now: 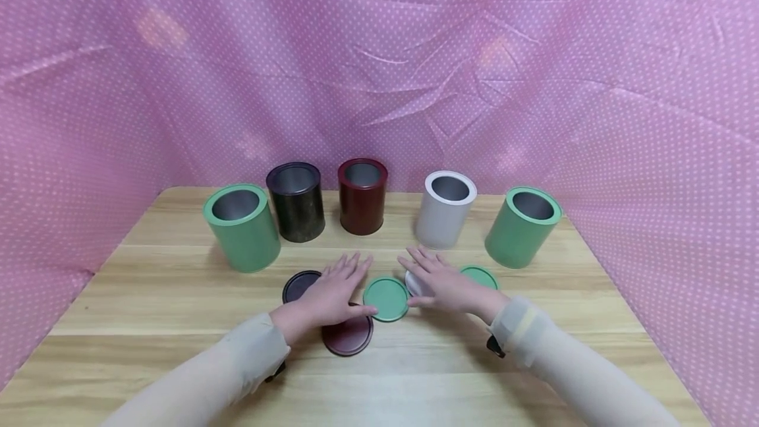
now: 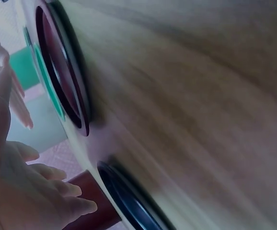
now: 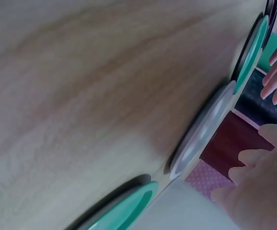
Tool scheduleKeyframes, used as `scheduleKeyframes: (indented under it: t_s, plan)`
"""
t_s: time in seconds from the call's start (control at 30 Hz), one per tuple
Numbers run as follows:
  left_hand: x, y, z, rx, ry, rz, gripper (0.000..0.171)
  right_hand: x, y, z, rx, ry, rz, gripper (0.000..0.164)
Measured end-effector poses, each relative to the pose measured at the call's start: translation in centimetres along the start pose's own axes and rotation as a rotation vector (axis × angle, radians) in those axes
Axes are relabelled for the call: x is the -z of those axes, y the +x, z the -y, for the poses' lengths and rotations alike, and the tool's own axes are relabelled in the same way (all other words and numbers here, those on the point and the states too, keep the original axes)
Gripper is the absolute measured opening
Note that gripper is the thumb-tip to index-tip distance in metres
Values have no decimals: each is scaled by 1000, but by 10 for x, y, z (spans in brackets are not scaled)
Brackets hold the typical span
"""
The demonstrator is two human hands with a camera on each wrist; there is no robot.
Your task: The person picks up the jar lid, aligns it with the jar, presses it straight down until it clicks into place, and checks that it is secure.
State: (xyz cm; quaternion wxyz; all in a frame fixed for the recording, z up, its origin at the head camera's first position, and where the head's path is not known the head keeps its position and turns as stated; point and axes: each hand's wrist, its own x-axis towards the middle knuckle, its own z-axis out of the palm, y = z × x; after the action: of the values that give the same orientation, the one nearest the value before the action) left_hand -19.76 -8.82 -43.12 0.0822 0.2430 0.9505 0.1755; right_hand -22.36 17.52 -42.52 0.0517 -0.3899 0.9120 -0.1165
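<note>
My left hand (image 1: 329, 295) hovers palm down over the table, fingers spread, holding nothing. Below it lie a black lid (image 1: 295, 287) and a dark red lid (image 1: 348, 339), each partly covered by the hand in the head view. The left wrist view shows the dark red lid (image 2: 64, 67) flat on the wood, with the fingers apart from it. My right hand (image 1: 449, 287), also spread and holding nothing, hangs above a white lid (image 1: 416, 285). A green lid (image 1: 387, 299) lies between the hands, and a second green lid (image 1: 481, 276) shows behind the right hand.
Five open cans stand along the back of the wooden table (image 1: 409, 381): a green can (image 1: 250, 242), a black can (image 1: 300, 216), a dark red can (image 1: 362, 211), a white can (image 1: 441, 224) and another green can (image 1: 517, 236). Pink dotted cloth (image 1: 379, 51) hangs behind them.
</note>
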Motion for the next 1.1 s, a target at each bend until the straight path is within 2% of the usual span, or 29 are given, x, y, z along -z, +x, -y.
scheduleKeyframes:
  t_s: [0.23,0.43,0.67,1.1]
  plan:
    - [-6,0,1,9,6,47,92,-5,6,-1,21,28,74,86]
    - [-10,-3,-1,16,31,33,96,-7,9,-1,7,87,107,87]
    - [-14,-4,-7,14,46,43,95,-6,11,2,7,80,148,89]
    - [-18,-2,-8,40,64,72,96,-11,15,2,-19,44,201,87]
